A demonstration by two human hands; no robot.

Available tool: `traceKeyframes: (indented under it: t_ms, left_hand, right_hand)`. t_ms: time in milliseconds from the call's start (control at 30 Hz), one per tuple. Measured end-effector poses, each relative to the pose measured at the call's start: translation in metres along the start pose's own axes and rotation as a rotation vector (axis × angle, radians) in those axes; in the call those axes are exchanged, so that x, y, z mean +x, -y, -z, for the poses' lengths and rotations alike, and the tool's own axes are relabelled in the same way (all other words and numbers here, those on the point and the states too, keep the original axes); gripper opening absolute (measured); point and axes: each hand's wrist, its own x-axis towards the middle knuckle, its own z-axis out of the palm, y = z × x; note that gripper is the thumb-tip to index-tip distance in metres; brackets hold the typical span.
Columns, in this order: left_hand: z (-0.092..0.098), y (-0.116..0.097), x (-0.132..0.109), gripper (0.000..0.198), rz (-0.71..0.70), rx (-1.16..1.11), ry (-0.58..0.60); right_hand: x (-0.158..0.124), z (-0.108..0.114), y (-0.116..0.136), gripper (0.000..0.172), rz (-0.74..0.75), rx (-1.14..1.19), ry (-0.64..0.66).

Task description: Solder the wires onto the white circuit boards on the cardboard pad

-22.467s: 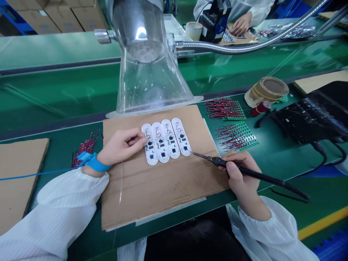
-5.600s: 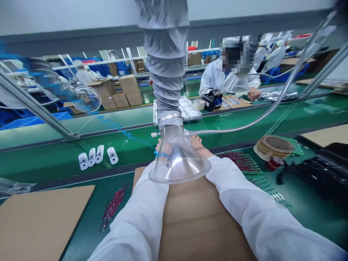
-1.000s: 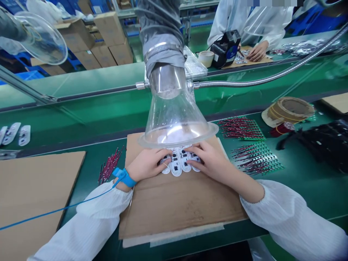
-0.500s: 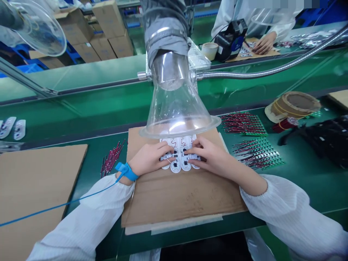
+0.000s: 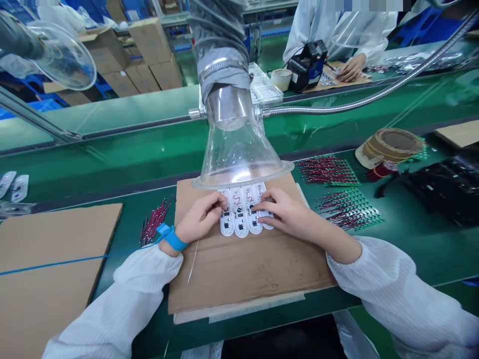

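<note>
Four white circuit boards (image 5: 240, 213) side by side on cardboard sheet (image 5: 243, 279); left hand (image 5: 202, 217), right hand (image 5: 284, 209) resting on them, apart

Left hand (image 5: 200, 218) shifted up the white circuit boards (image 5: 239, 222) since a moment ago — their lower ends now showing; right hand (image 5: 284, 207), gripping a soldering iron earlier, now rests bare on the boards.
</note>
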Motion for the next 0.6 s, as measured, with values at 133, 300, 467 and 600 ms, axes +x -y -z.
traceKeyframes:
  t_ms: [133,300,467,600]
  left_hand:
    - [-0.003,0.003,0.002,0.026,0.109,0.012,-0.160]
    - [-0.006,-0.002,0.004,0.028,0.109,0.083,-0.134]
    - [-0.009,-0.006,0.003,0.022,0.104,0.126,-0.070]
    - [-0.013,-0.013,0.000,0.019,0.061,0.171,-0.102]
  right_hand:
    - [0.001,0.008,0.000,0.028,-0.002,-0.002,0.016]
    - [0.001,0.012,-0.001,0.025,0.027,-0.046,0.038]
    - [0.001,0.006,-0.001,0.026,0.038,-0.059,0.010]
    - [0.003,0.008,0.008,0.032,0.014,-0.069,-0.054]
